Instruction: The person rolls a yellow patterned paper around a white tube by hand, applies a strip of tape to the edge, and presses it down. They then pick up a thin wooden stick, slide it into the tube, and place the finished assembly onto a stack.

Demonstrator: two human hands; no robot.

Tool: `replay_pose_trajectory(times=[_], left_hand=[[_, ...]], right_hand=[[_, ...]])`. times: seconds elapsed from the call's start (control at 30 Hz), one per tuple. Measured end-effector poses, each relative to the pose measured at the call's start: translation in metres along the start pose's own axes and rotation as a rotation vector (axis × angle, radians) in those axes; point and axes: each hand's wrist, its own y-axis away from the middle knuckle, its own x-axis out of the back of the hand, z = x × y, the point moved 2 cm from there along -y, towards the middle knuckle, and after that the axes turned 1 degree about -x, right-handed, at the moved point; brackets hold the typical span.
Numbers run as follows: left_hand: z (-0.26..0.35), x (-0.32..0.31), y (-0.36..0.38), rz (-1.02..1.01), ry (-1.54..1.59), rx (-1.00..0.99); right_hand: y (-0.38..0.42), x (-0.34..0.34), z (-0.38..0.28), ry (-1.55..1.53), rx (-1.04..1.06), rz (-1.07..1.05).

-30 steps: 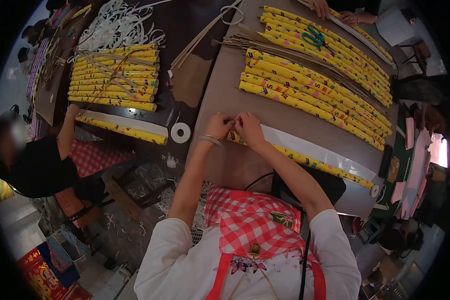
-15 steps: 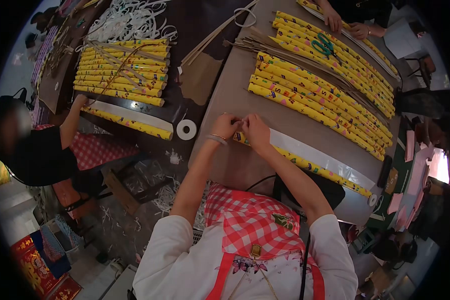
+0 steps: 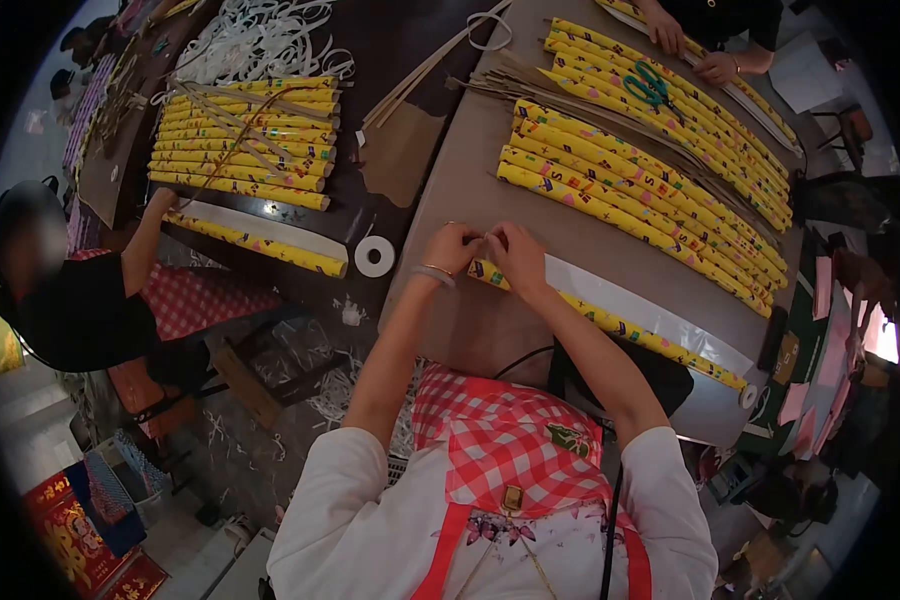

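In front of me lies a yellow patterned roll of wrapping paper, with a flat strip of its pale underside spread along the far side. My left hand is just off the roll's left end, its fingertips pinched together. Close against it, my right hand bends over that same end, also with fingers pinched. Whatever sits between the fingertips is too small to make out. A small white tape roll stands at the far right end of the paper roll.
Several finished yellow rolls lie beyond my hands, with brown strips and green-handled scissors among them. Another person's hands work at the far edge. At left, a co-worker sits near more rolls and a white tape roll.
My hands have shifted very slightly, and the fingertips of both have drawn a little apart. The far person's hand has moved a little along their roll.
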Motion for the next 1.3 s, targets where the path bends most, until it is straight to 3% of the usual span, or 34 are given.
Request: replay_pose_trajectory(times=[0.27,0.6,0.9,1.17,1.3], left_hand=[[0.005,0.006,0.001,-0.058,0.062,0.025],[0.003,0.004,-0.001,-0.061,0.052,0.020],[-0.002,0.002,-0.003,-0.027,0.000,-0.029],[-0.007,0.000,-0.004,-0.026,-0.007,-0.022],[-0.009,-0.002,-0.005,-0.023,0.001,-0.015]], right_hand=[[-0.007,-0.001,0.005,0.050,0.117,-0.038],[-0.010,0.003,0.008,-0.074,0.043,-0.127],[-0.010,-0.001,0.007,-0.005,0.078,-0.056],[-0.002,-0.004,0.004,0.184,0.312,0.083],[-0.003,-0.005,0.006,0.205,0.251,0.057]])
